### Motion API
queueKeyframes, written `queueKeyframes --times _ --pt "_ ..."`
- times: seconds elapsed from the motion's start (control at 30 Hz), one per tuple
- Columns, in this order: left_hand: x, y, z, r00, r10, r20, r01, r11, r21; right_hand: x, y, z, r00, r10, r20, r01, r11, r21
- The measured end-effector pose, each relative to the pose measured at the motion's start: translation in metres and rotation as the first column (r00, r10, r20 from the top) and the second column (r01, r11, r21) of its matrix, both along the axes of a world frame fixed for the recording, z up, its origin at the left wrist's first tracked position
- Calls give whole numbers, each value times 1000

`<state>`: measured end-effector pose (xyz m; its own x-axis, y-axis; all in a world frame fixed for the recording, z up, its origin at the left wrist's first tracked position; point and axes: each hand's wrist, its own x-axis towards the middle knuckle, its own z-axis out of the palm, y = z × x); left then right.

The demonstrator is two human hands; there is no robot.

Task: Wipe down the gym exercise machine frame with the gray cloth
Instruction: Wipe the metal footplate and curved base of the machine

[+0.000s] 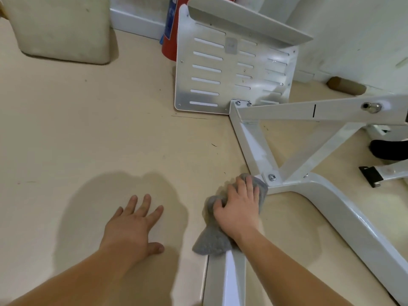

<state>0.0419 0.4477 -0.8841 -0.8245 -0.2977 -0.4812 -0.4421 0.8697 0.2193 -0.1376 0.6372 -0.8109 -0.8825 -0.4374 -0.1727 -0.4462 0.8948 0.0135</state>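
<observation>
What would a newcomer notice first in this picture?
The right hand grips the gray cloth on the white machine frame at bottom centre. To its left, the left hand rests flat on the beige floor. At top centre stands a slotted white plate, a red cylinder behind it.

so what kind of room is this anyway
Probably a small gym or home workout room. A white exercise machine frame stands on a beige floor, with a slotted metal plate bolted at its end. A red fire extinguisher stands against the wall behind.
</observation>
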Motion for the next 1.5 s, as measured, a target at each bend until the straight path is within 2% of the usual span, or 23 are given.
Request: queueKeyframes --times 0.17,0.3,0.43,0.5,0.57,0.63,0.77,0.83,0.9,1.0,1.07,1.13,1.33,1.5 --pt "1 -3 2 1000 -13 1 13 1000 6 46 36 -6 978 206 -17 -207 975 -77" --pt "3 -2 1 1000 -18 7 18 1000 4 15 27 4 963 271 3 -270 961 -56" --pt "4 -2 3 999 -24 25 24 1000 2 -26 -6 17 939 343 29 -341 914 220" --pt "4 -2 3 999 -25 26 25 1000 6 -32 -21 24 925 364 106 -375 838 397" --pt "4 -2 4 1000 -22 22 22 1000 12 -23 -28 25 891 416 181 -448 748 489" --pt "2 -2 5 999 -17 30 16 1000 15 -1 -19 21 824 526 212 -561 703 437" --pt "1 -4 5 999 -23 45 22 1000 18 32 23 14 677 712 186 -736 648 198" --pt "3 -4 3 998 -29 51 28 999 17 27 36 11 697 712 89 -717 693 76" --pt "5 -4 0 999 -22 43 21 1000 9 12 32 11 765 643 27 -644 765 21" --pt "5 -3 1 999 -28 39 28 1000 8 -4 21 10 906 421 52 -423 903 69" --pt "6 -2 2 999 -21 44 21 1000 9 0 19 6 967 253 29 -254 967 32" --pt "6 -2 2 999 -16 46 16 1000 7 16 24 3 982 187 12 -187 982 -9" --pt "8 1 0 998 -33 59 33 999 -9 71 52 1 979 200 34 -193 969 -152" --pt "7 2 0 998 -31 56 33 999 -22 45 33 4 991 116 74 -104 985 -140"
